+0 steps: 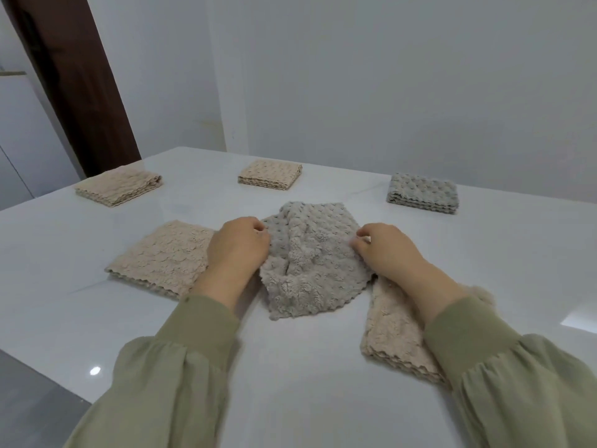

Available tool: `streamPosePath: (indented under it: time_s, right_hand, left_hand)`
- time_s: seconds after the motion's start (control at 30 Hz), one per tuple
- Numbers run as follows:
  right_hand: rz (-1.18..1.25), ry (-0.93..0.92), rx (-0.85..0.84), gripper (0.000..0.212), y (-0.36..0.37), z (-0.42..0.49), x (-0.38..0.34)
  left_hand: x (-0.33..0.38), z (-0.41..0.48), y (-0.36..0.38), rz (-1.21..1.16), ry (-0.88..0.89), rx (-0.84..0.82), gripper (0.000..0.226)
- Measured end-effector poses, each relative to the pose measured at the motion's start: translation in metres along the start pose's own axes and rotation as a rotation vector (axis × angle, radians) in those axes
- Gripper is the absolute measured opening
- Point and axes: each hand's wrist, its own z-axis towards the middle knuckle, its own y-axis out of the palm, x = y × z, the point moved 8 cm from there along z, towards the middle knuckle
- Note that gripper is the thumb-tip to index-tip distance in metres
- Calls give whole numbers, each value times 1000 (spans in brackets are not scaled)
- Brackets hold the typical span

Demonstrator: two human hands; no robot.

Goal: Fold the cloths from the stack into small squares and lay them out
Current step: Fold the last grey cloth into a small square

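Observation:
A grey bubbly cloth (310,263) lies rumpled in the middle of the white table (290,367). My left hand (237,245) pinches its left edge and my right hand (384,248) pinches its right edge. A beige stack of cloths (394,337) lies under my right forearm, partly hidden. A beige folded cloth (164,257) lies flat just left of my left hand. Farther back sit folded squares: beige (119,185) at the left, beige (270,174) in the middle, grey (423,193) at the right.
The table's left edge (48,373) runs diagonally at the lower left, with grey floor beyond. A dark wooden door frame (80,92) stands behind the table's far left corner. White walls close off the back.

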Motion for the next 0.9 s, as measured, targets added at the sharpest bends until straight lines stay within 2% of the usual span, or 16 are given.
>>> streamPosePath:
  time_s: [0.07,0.2,0.27,0.33,0.4,0.43,0.53,0.67,0.73,0.77,0.83,0.9]
  right_hand:
    - [-163,16,15,42,8,4,6]
    - [-299,24,65,13,6,13,-5]
    - [-220,27,135,11,-8,18,-15]
    - [-83,35,270,12,-34,21,-23]
    - [-11,46,375,15,-60,24,-28]
    - [8,60,377,17,-68,25,-27]
    - [144,136,207,27,-71,23,-15]
    - [571,226,-29,24,-56,12,4]
    - [727,229,-135,32,-47,7,5]
    - [755,230,-187,41,-44,4,4]
    - [662,221,-227,57,-43,-3,2]
    - [453,176,-123,56,-53,-5,2]
  left_hand:
    - [3,-1,15,203,32,-59,20]
    - [10,6,30,285,48,-87,14]
    - [15,7,26,209,53,-41,17]
    - [21,5,17,38,79,41,22]
    - [28,-1,12,-123,162,81,33]
    - [35,-6,10,-149,226,92,36]
    - [57,-31,10,-132,421,94,27]
    - [78,-61,43,43,610,-190,35]
    - [80,-64,51,137,645,-217,32]
    - [81,-63,51,160,649,-188,22]
    - [84,-58,44,183,620,-116,7]
    - [81,-47,29,122,501,-43,12]
